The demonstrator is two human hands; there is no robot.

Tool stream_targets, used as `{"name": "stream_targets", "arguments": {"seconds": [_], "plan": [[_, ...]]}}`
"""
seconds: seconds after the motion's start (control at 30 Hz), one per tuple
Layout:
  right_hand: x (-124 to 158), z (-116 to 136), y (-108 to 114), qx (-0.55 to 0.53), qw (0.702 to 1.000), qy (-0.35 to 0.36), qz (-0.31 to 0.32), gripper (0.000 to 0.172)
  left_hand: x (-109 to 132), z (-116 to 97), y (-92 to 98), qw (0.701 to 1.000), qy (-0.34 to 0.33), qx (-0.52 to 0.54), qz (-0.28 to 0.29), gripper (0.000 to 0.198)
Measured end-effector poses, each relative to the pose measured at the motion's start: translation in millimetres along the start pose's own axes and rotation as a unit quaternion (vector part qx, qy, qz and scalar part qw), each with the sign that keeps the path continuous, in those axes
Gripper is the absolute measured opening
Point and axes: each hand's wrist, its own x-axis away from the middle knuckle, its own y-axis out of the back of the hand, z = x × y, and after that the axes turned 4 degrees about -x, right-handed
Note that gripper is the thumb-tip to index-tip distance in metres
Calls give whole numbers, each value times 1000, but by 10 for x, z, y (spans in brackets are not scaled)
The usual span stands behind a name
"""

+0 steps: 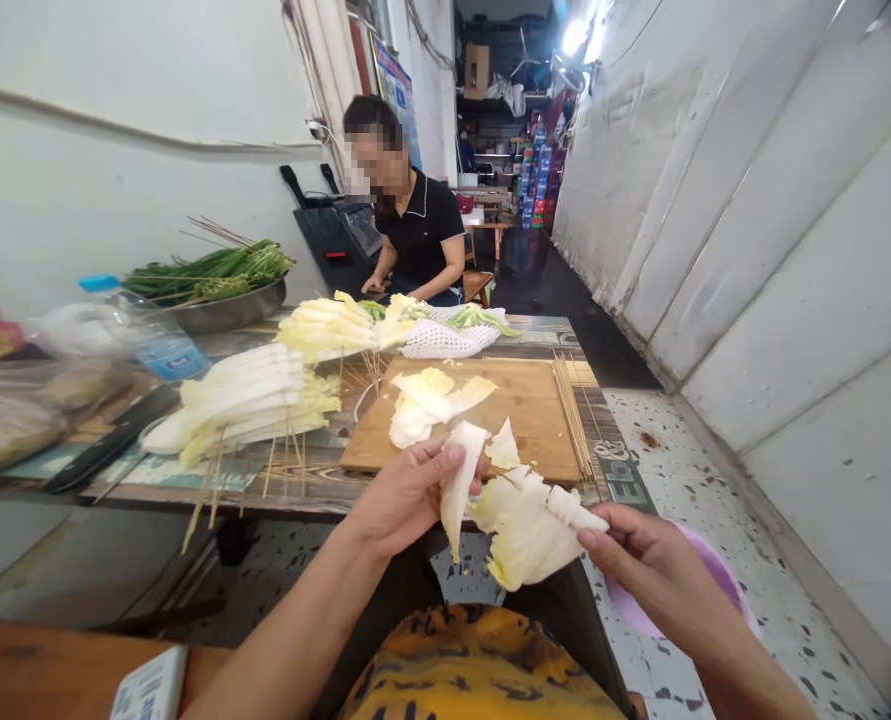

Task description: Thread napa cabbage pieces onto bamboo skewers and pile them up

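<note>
My left hand point(407, 495) is closed on a narrow strip of cabbage leaf point(460, 480), which hangs down between thumb and fingers. In my right hand point(644, 560), the thumb and fingers pinch the white end of a bunched cabbage leaf point(535, 535). Its stalk is gathered in folds and its yellow-green part spreads toward my left hand. Whether a skewer runs through it I cannot make out. Beyond both hands, loose cabbage pieces point(434, 400) lie on a wooden cutting board point(527, 430). Thin wooden skewers point(571, 415) lie along the board's right edge.
Skewered cabbage leaves point(239, 400) are piled left of the board, near a black-handled knife point(111, 440). Behind are a water bottle point(160, 335) and a metal bowl point(227, 308) of greens. Across the table sits a person point(422, 230). A pink basin point(715, 575) stands on the floor.
</note>
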Motion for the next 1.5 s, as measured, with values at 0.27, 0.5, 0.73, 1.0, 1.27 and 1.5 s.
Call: {"name": "stream_targets", "arguments": {"seconds": [0.27,0.5,0.73,1.0,1.27,1.5], "plan": [[42,27,15,11,1000,-20,3,33,2,51,30,999,1,28,-18,18],[49,-2,28,10,1000,-19,9,33,10,32,17,1000,-9,2,-8,18],[72,10,40,12,1000,-18,10,33,7,38,3,999,-23,-27,-8,19],[88,9,49,19,1000,-3,-13,31,11,39,20,998,-33,-53,-22,21],[96,6,51,25,999,-23,2,33,26,38,-2,997,-43,-65,-19,21],[116,63,30,6,999,-31,-7,33,37,28,-22,997,-46,-64,-15,21]]}}
